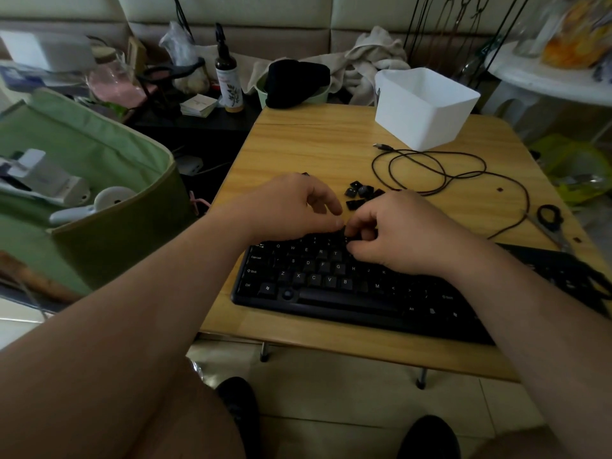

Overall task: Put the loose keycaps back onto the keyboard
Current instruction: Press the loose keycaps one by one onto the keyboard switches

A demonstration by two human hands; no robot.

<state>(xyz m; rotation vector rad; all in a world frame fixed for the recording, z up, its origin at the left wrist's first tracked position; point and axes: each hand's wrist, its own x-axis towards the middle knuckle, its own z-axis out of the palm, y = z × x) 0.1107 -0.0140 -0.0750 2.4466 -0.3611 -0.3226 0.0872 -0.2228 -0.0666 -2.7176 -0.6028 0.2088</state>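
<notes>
Both hands over keyboard (pixel 331 286) top rows on desk (pixel 298 140). Left hand (pixel 284 207) and right hand (pixel 400 233) fingers curled; grip unclear. Loose keycaps (pixel 359 193) just behind hands.

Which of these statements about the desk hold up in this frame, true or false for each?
1. Both hands meet over the top rows of the keyboard. True: the left hand and right hand have their fingers curled together there.
2. A small pile of loose keycaps lies on the table beyond the hands. True.
3. The white bin sits at the near left corner of the table. False: it stands at the far right.
4. The cable is plugged into the white bin. False: it lies coiled on the table, its plug end free beside the bin.
5. Scissors lie near the table's right edge. True.
</notes>
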